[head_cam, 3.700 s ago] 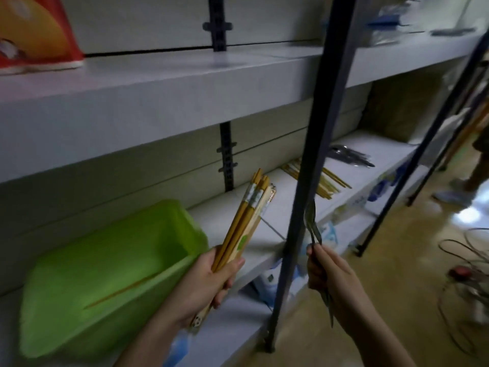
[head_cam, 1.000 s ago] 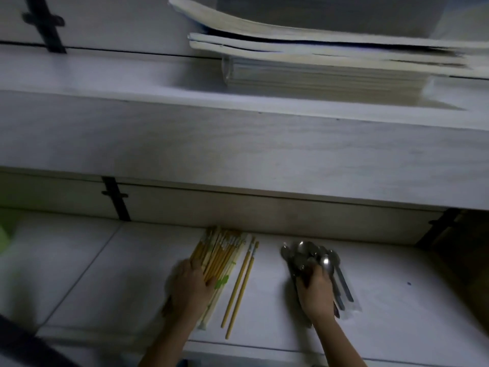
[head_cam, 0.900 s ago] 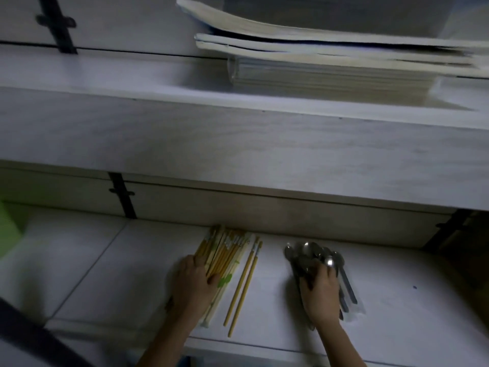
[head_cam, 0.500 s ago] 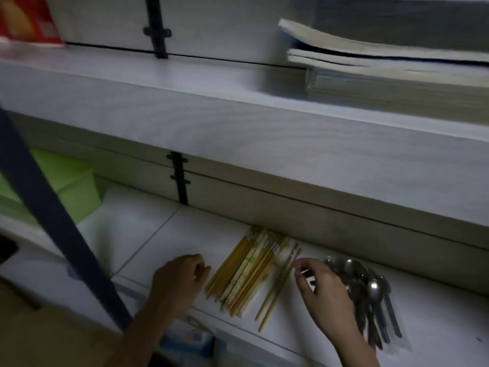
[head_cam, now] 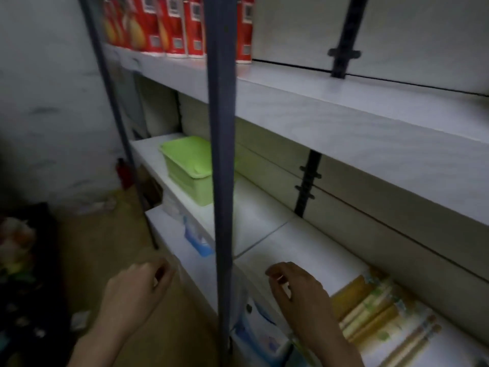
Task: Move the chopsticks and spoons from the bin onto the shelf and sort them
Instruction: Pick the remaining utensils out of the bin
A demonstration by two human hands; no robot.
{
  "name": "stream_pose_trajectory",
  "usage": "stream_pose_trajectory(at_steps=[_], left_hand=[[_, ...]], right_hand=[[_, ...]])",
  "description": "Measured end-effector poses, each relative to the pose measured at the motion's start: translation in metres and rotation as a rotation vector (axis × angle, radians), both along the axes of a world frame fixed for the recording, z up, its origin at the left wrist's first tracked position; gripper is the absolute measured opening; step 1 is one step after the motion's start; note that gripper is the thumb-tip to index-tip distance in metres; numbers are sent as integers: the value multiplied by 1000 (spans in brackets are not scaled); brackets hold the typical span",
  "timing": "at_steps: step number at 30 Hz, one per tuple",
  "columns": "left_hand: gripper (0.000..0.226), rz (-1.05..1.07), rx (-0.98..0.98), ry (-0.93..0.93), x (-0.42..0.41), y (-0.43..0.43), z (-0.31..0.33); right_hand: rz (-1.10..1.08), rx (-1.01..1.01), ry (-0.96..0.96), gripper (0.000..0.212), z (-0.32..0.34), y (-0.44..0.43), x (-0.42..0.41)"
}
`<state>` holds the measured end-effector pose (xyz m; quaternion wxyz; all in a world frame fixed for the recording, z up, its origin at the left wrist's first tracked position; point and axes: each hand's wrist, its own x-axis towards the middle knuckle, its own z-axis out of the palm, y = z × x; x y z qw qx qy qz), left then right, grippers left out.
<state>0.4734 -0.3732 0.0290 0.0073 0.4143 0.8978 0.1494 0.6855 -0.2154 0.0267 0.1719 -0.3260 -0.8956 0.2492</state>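
Down at the shelf's front edge, both hands hover empty, fingers loosely curled: left hand out over the floor, right hand above the shelf. Chopsticks lie bundled just right of it; the green bin sits well back. A dark upright post splits the hands and hides part of the bin. Everything's blurred, and the chopsticks run off the frame's right edge.

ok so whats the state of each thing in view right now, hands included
left hand: fingers loosely curled, holding nothing
right hand: fingers loosely curled over the shelf, holding nothing
chopsticks: lying flat in a bunch on the shelf, right of the right hand
green bin: upright on the shelf, open top, contents not visible
red packets: standing in a row on the top shelf
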Motion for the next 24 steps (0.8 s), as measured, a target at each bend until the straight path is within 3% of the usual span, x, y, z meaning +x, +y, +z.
stream_pose_trajectory(at_steps=[6,12,17,24], left_hand=[[22,183,-73,-11,-61,-51,-14],[24,211,-103,-82,-156,-82,-28],[26,235,-108,-89,-245,-78,-31],[13,45,-141,-128,-316,-37,-16]], right_hand=[[147,-104,-41,22,-8,-29,-79],[166,-144,-90,11,-25,-52,-180],[81,-145,-100,9,-31,-51,-267],[-156,-141,-6,21,-21,-31,-321]])
